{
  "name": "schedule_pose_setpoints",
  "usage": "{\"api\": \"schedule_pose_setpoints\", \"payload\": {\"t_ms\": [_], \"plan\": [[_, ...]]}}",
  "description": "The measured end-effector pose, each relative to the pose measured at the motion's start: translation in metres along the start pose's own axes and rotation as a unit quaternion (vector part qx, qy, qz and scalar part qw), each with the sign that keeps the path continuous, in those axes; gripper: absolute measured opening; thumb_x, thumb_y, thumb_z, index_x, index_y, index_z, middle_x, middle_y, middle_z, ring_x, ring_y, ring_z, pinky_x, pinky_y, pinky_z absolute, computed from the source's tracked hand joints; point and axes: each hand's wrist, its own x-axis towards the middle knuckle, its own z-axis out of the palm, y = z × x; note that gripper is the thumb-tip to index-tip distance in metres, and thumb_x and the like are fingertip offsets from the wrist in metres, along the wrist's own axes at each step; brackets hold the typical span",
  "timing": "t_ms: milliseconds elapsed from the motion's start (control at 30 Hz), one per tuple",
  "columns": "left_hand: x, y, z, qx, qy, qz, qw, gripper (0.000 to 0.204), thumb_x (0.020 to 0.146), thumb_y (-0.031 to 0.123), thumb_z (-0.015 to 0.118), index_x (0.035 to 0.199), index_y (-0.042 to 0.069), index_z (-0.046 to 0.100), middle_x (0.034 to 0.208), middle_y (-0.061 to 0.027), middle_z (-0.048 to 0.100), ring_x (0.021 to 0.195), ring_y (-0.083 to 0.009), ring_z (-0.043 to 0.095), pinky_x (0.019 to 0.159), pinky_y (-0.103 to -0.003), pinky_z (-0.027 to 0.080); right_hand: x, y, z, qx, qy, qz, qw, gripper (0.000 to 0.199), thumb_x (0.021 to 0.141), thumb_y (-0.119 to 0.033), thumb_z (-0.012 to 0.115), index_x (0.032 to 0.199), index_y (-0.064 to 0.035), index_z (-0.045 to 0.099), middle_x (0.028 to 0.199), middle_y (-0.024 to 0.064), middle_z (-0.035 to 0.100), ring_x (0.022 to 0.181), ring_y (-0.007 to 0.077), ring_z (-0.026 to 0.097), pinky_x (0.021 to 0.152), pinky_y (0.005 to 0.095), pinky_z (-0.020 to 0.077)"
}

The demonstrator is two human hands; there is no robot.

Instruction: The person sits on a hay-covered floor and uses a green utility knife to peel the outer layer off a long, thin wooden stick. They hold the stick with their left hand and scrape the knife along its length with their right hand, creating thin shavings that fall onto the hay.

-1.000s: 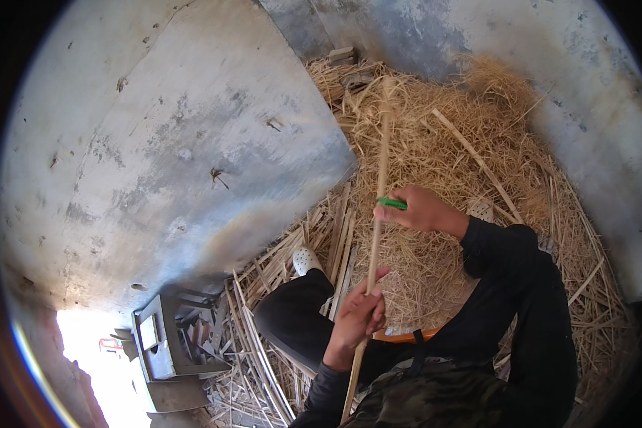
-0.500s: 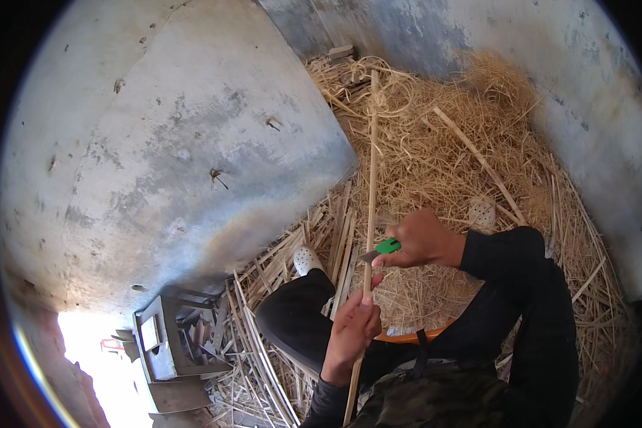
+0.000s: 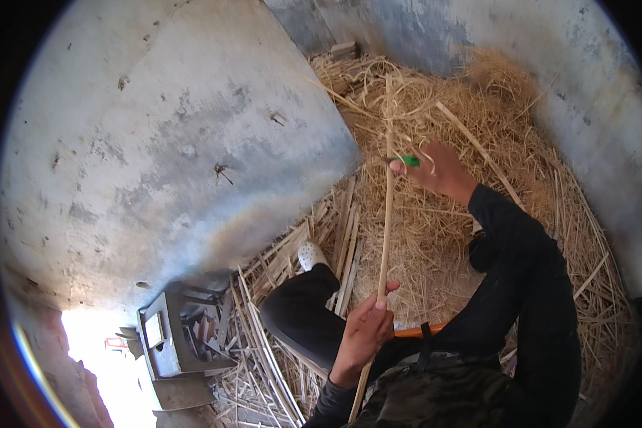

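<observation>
Nearest, the left hand (image 3: 364,332) gripped the lower part of a long bamboo strip (image 3: 386,214) slanting up over the lap. Farther out, the right hand (image 3: 439,170) was clenched on a green-handled knife (image 3: 406,160) set against the strip, so shaving appeared under way; the next stroke probably called for a steady hold. Beyond lay straw (image 3: 464,107). The blade was too small to make out.

The left hand (image 3: 364,332), near the body, is clenched, thumb raised. The right arm (image 3: 521,257), dark-sleeved, reaches far; its right hand (image 3: 439,170) is closed too.
</observation>
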Motion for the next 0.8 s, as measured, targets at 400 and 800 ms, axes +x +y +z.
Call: {"api": "schedule_pose_setpoints", "payload": {"t_ms": [400, 800], "plan": [[0.003, 0.009, -0.003, 0.011, 0.028, 0.028, 0.999, 0.045, 0.104, 0.024, 0.040, 0.139, -0.004, 0.037, 0.058, 0.0069, 0.030, 0.048, -0.0034, 0.028, 0.049, -0.021, 0.029, -0.022, -0.032, 0.022, -0.036, 0.065, -0.187, 0.980, 0.082, 0.068, -0.090, 0.045, 0.046, -0.0116, 0.049, 0.037, 0.0014, 0.036, 0.032, 0.0194, 0.044, 0.034, 0.0315, 0.0337], [-0.014, 0.003, 0.005, -0.029, -0.002, -0.002, 1.000, 0.046, 0.103, 0.025, 0.044, 0.139, -0.003, 0.036, 0.059, 0.0070, 0.029, 0.051, -0.0046, 0.029, 0.052, -0.022, 0.029, 0.022, 0.018, 0.015, -0.097, 0.071, -0.056, 0.991, 0.079, 0.073, -0.089, 0.042, 0.048, -0.0137, 0.042, 0.039, -0.0025, 0.027, 0.034, 0.0138, 0.031, 0.035, 0.0329, 0.0258]]}}
